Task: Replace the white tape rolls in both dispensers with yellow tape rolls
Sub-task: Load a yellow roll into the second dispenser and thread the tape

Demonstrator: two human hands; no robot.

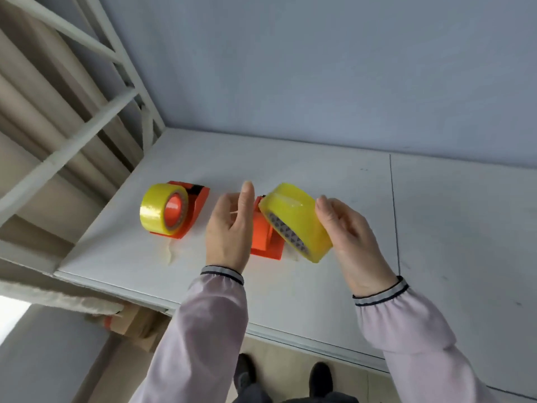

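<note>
A: Item one, the left dispenser (190, 210). Status?

B: Orange, on the white table (319, 175). It carries a yellow roll (161, 209) seated on its hub. Count that one done, by the look of it.

A: Item two, the right dispenser (263, 237)?

B: Orange too, to the right of the left dispenser and apart from it, partly hidden behind your hands. No roll on it that shows. No white rolls in view anywhere.

A: Item three, the second yellow roll (295, 221)?

B: Off the table, tilted, just above and to the right of the right dispenser. Your right hand (353, 237) holds it by the outer rim, fingers curled round the far side.

A: And the left hand (229, 228)?

B: Fingers spread wide, holding nothing, hovering between the two dispensers, in front of the right one.

A: Risks?

B: Three, as I judge it. The roll is tilted, so you may miss the hub and jam it askew. Seat it the wrong way round and the tape feeds sticky side wrong. And pressing down may shove the right dispenser unless your free hand steadies it.
</note>
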